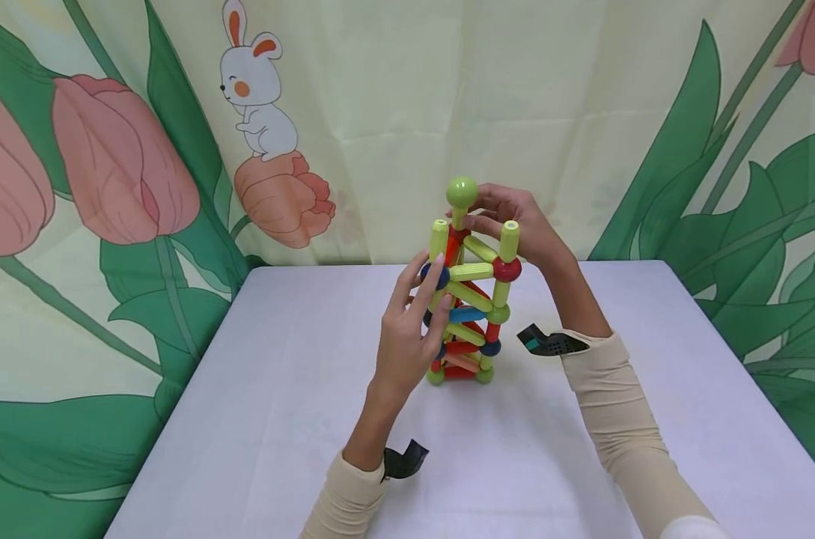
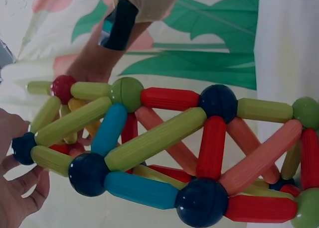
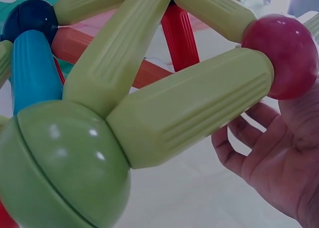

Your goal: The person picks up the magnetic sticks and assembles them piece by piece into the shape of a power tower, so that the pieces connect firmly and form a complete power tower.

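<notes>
A tower (image 1: 471, 272) of ridged magnetic rods and round balls stands upright on the table, in green, red, blue and orange. At its upper left corner my left hand (image 1: 407, 337) grips around a dark blue ball (image 2: 23, 148), fingers on either side. My right hand (image 1: 520, 228) reaches behind the tower's top. Its thumb and forefinger pinch the short upright rod (image 1: 458, 217) just under the topmost green ball (image 1: 462, 192). Another upright rod (image 1: 509, 238) rises from the red ball (image 1: 507, 269) at the front right. In the right wrist view, loosely bent fingers (image 3: 227, 148) show below that ball.
A white cloth covers the table (image 1: 299, 404). Close behind its back edge hangs a curtain (image 1: 394, 135) printed with tulips and a rabbit. Each wrist wears a black strap (image 1: 406, 459) over a beige sleeve.
</notes>
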